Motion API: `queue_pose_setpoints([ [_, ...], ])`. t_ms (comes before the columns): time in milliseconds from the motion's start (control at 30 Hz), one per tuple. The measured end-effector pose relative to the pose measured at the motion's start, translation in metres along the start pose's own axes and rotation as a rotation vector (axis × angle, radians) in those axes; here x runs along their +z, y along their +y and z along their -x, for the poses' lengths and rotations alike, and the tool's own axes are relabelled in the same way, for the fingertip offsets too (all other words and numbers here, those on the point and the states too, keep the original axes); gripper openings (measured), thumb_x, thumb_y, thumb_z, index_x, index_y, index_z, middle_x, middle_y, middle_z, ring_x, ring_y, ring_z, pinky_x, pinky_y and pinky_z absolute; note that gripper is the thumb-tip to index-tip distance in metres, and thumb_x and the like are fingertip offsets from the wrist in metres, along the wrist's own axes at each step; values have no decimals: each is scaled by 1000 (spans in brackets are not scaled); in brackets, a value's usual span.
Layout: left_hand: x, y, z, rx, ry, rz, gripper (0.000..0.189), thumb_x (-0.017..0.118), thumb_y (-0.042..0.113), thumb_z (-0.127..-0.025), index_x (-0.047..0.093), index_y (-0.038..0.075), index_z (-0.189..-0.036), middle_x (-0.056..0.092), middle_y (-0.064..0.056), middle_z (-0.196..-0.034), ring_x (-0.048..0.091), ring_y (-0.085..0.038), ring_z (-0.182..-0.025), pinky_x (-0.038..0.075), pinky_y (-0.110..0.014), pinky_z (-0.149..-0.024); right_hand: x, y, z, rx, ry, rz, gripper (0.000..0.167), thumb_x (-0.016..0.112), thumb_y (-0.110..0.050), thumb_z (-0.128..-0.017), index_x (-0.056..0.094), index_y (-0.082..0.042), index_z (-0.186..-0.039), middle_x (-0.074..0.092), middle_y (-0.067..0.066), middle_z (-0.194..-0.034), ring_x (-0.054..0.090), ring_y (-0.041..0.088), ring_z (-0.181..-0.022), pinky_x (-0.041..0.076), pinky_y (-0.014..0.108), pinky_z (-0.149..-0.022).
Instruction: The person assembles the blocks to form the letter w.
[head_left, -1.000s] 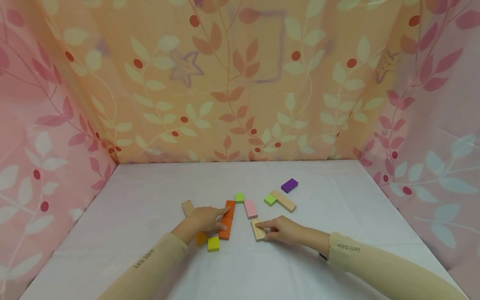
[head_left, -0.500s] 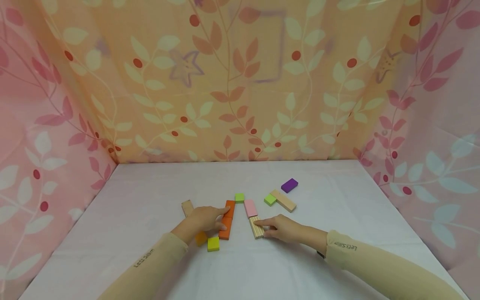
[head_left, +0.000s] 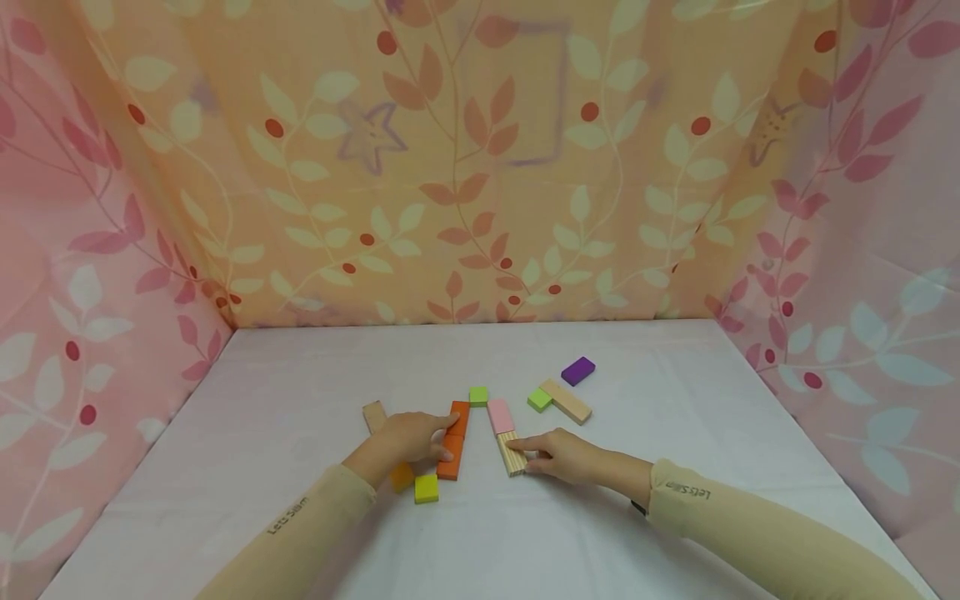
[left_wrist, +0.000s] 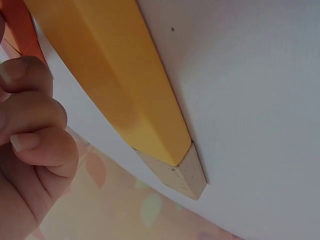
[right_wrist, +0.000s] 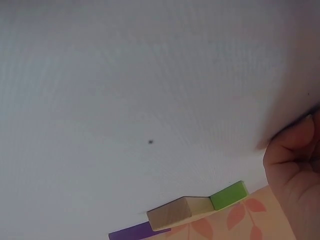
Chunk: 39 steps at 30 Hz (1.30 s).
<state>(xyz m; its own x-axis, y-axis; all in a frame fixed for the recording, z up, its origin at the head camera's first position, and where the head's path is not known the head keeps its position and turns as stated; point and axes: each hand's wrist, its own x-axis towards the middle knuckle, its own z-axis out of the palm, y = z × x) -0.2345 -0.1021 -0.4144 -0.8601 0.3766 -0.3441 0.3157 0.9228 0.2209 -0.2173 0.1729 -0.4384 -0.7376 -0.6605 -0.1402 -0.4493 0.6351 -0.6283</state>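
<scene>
My left hand (head_left: 408, 442) lies over two orange blocks (head_left: 454, 468) set end to end. Its index fingertip rests on the far one and the thumb touches the near one's left side; other fingers curl under in the left wrist view. Further right, my right hand (head_left: 570, 457) has its index finger on a striped wooden block (head_left: 513, 463) and its thumb at the block's right edge. That block's far end meets a pink block (head_left: 501, 416). A green block (head_left: 478, 397) sits between the far ends of the orange and pink blocks.
Left of the orange pair lie a plain wooden block (head_left: 373, 414), a yellow-orange block (left_wrist: 125, 85) partly under the left hand, and a yellow block (head_left: 427, 489). At back right are a green block (head_left: 539, 400), a wooden block (head_left: 567, 402) and a purple block (head_left: 578, 371).
The striped block has slid slightly away and to the left under my right hand, closing up against the pink block. My left hand and the orange blocks have stayed put.
</scene>
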Motion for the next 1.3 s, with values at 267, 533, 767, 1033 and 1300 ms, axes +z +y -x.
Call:
queue_pose_setpoints([
  [267, -2, 1, 1, -1, 2, 35, 66, 72, 42, -85, 49, 22, -144, 56, -9, -137, 50, -31, -125, 39, -48, -103, 1, 0, 1, 22, 17, -5, 45, 65, -14, -94, 57, -11, -138, 36, -7, -61, 33, 4, -55, 29, 18, -51],
  [533, -5, 3, 1, 13, 4, 33, 64, 72, 40, -87, 51, 18, -143, 55, -9, -137, 48, -31, -127, 37, -48, -105, -14, 15, -1, 41, 95, -89, 37, 66, -13, -93, 62, 0, -128, 49, -6, -67, 43, 6, -59, 37, 19, -52],
  [767, -5, 14, -3, 19, 46, -30, 59, 71, 41, -87, 55, 14, -138, 63, -6, -120, 57, -26, -107, 44, -43, -97, -42, 34, -13, 102, 298, 91, 37, 68, -12, -91, 64, 1, -124, 50, 1, -73, 43, 13, -67, 37, 25, -58],
  [1033, 3, 42, -18, 62, 120, 34, 63, 68, 48, -87, 50, 26, -144, 62, -3, -131, 56, -29, -118, 41, -49, -99, -55, 47, -35, 157, 208, 363, 54, 73, -28, -88, 58, -10, -136, 52, 8, -90, 42, 21, -80, 37, 32, -68],
  [1300, 9, 64, -33, -7, 196, -92, 65, 63, 61, -85, 54, 25, -139, 68, -4, -117, 64, -27, -103, 50, -43, -78, -55, 52, -43, 130, 192, 360, 46, 77, -20, -84, 65, -10, -127, 49, 3, -84, 42, 18, -78, 34, 29, -69],
])
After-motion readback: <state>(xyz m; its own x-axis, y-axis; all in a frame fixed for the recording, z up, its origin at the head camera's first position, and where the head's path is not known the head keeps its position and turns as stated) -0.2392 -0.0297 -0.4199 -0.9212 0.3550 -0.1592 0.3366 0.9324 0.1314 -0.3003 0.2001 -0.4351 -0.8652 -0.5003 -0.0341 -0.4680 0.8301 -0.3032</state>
